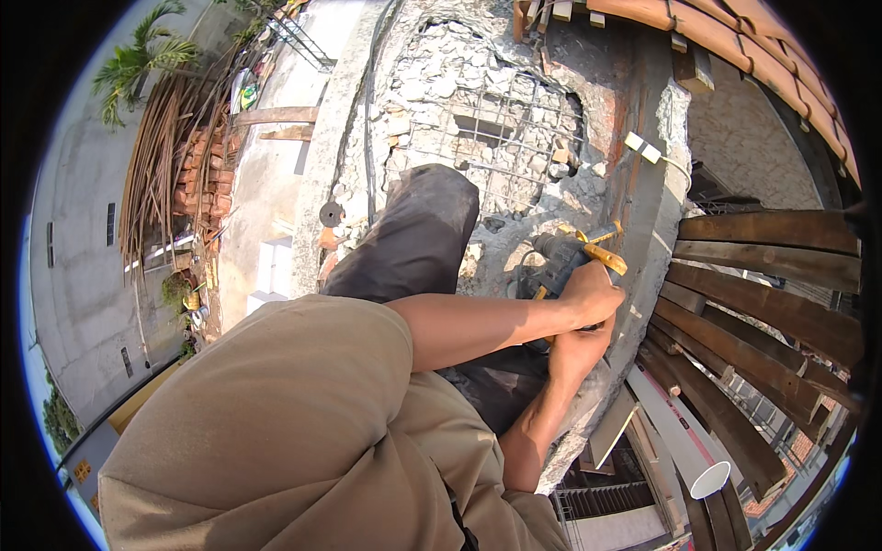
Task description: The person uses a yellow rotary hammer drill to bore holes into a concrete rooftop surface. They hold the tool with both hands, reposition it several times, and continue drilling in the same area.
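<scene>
A yellow and dark grey power tool (562, 259), which looks like a hammer drill, is at the right edge of a broken concrete slab (542, 216). My left arm reaches across my body, and my left hand (593, 292) is closed around the tool just behind its yellow parts. Right below it, my right hand (582, 347) is closed at the tool's rear end. The two hands nearly touch. My hands and forearm cover much of the tool's body, and its working tip cannot be made out.
Bare steel mesh (487, 138) and loose rubble (441, 78) lie ahead. A white socket block (643, 147) on a cable rests on the right ledge. Beyond it are dark wooden planks (753, 303) with gaps and a white pipe (675, 422). Stacked bricks (202, 184) stand far left.
</scene>
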Motion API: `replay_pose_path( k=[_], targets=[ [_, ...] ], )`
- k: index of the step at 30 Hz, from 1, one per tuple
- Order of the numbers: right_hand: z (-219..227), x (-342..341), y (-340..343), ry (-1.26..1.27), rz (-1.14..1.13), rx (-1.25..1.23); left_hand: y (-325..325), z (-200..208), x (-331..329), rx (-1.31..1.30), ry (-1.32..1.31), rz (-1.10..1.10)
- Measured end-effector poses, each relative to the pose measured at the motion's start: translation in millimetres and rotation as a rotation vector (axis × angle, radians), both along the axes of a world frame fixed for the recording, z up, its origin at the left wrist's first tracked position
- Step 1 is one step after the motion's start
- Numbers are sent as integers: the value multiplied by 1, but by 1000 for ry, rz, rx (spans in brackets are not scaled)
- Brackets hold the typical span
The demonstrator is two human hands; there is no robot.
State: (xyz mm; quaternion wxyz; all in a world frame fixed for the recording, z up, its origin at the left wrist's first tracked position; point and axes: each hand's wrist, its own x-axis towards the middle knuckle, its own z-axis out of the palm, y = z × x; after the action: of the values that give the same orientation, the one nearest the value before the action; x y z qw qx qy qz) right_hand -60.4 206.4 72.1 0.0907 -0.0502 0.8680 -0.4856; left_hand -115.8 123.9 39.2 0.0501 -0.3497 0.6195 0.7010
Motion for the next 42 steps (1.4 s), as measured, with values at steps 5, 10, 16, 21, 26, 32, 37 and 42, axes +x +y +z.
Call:
replay_pose_path(
  k=[5, 10, 16, 21, 26, 32, 37, 42],
  targets=[
    [-3, -3, -2, 17, -16, 77, 2, -6, -3, -10, -23, -55],
    [-10, -9, -2, -53, -8, 227, 0, -11, -9, -39, -27, -101],
    [-9, -11, 7, -22, 10, 226, -1, -8, -14, -38, -18, -145],
    [-19, -8, 12, 0, 53, 242, 4, -7, -5, -53, -13, -165],
    [-21, -10, 14, 0, 48, 208, 9, -13, -2, -103, 45, -116],
    [-33, -11, 26, 11, 88, 168, 13, -23, -5, -120, 3, -228],
    [-48, -27, 35, -346, -70, -153, -23, -37, 22, 56, 46, -541],
    [-35, -45, 25, -601, -265, -507, -15, -29, 120, -237, 247, -709]
  ],
)
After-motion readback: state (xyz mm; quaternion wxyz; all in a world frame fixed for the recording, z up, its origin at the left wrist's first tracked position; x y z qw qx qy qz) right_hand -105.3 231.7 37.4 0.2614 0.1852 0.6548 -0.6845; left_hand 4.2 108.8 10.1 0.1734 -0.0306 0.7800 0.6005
